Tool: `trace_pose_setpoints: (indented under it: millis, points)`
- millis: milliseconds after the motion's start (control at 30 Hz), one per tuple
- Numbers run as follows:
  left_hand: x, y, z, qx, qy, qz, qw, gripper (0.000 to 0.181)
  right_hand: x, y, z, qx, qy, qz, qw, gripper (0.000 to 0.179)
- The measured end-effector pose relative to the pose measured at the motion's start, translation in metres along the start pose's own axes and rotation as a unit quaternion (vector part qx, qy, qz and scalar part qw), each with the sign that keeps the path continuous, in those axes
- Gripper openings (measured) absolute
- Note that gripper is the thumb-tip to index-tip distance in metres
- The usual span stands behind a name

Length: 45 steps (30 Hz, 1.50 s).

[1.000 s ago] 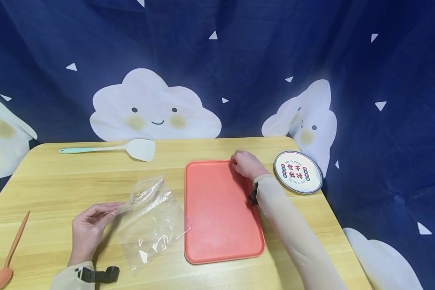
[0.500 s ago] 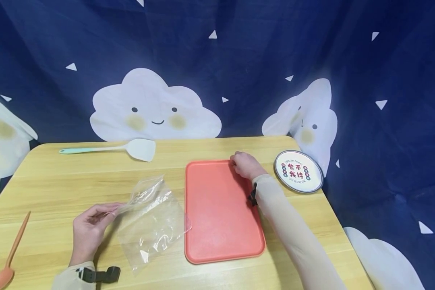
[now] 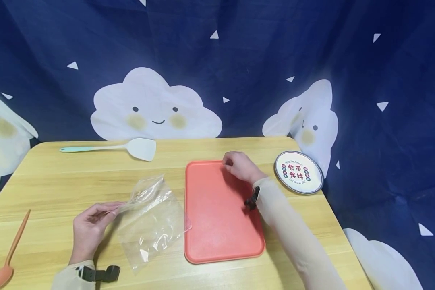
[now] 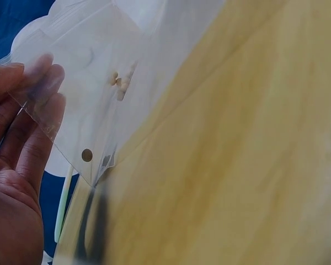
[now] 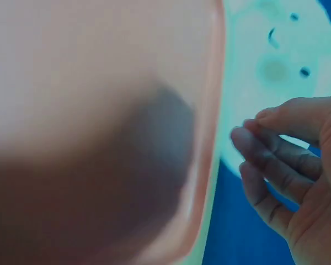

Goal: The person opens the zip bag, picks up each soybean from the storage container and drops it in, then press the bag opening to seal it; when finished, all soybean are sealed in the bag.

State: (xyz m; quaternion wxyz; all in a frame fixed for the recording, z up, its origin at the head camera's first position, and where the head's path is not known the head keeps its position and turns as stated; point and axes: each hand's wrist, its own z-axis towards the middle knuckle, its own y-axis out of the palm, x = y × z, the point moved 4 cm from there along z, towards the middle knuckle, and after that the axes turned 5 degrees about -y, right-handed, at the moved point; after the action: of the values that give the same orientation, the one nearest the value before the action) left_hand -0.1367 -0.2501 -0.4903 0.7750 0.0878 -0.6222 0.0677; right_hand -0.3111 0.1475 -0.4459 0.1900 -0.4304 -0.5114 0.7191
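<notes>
My left hand (image 3: 88, 229) pinches one edge of a clear plastic bag (image 3: 154, 219) between thumb and fingers. The bag slants over the table, its far corner overlapping the left rim of a red tray (image 3: 221, 221). Through the film in the left wrist view show several small beige bits (image 4: 120, 83) and a dark round spot. Over the tray's far right corner is my right hand (image 3: 243, 167), fingers loosely bent and holding nothing. In the right wrist view its fingertips (image 5: 243, 138) hang beside the tray's rim (image 5: 207, 138), with a gap between them.
A white spatula (image 3: 141, 149) with a mint handle lies at the back left of the wooden table (image 3: 76, 181). An orange spoon (image 3: 0, 278) is at the near left. Toward the right edge sits a round plate (image 3: 299, 172) with printed lettering. A blue cloud-patterned cloth (image 3: 239, 48) hangs behind.
My right hand has come away from the tray's far right corner, shifting slightly left, its fingers a little looser. The left hand and the bag stay where they were.
</notes>
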Motion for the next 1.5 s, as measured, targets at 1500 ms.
trace_pose_setpoints:
  millis: [1500]
  points:
    - [0.001, 0.002, 0.0, -0.001, 0.015, -0.023, 0.9996, 0.019, -0.19, 0.087, 0.05, 0.002, -0.129, 0.135, 0.9824, 0.012]
